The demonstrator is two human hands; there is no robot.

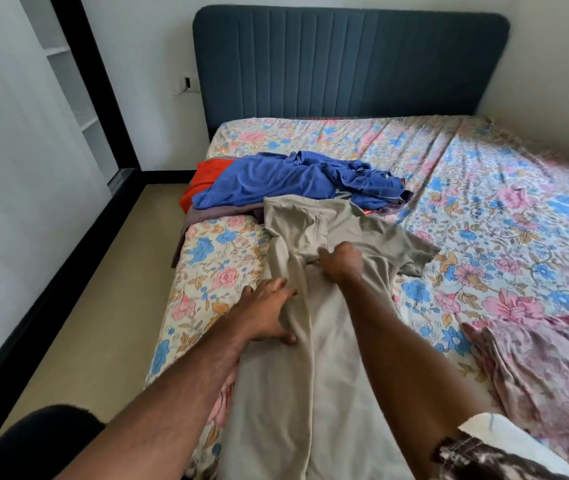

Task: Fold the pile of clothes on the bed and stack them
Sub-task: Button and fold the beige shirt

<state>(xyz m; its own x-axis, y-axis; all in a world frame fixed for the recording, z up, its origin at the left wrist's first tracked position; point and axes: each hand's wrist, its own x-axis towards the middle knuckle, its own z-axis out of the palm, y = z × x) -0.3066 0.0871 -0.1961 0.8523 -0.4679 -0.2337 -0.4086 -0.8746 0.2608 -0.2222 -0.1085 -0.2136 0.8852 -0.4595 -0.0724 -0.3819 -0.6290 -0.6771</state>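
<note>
Your left hand (265,311) lies spread and flat on the beige shirt (314,306), which stretches along the near edge of the bed (483,202); your right hand (340,261) bunches its cloth below the collar. The fold looks barely begun. The pile (286,183), blue garment uppermost, waits unfolded behind; no stack is discernible.

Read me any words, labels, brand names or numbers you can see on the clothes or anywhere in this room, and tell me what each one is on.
No text can be read here.
Blue shirt: a pale mark shows near its hem, too blurred to read.
Beige shirt, bed sheet, headboard: no words or numbers visible.
</note>
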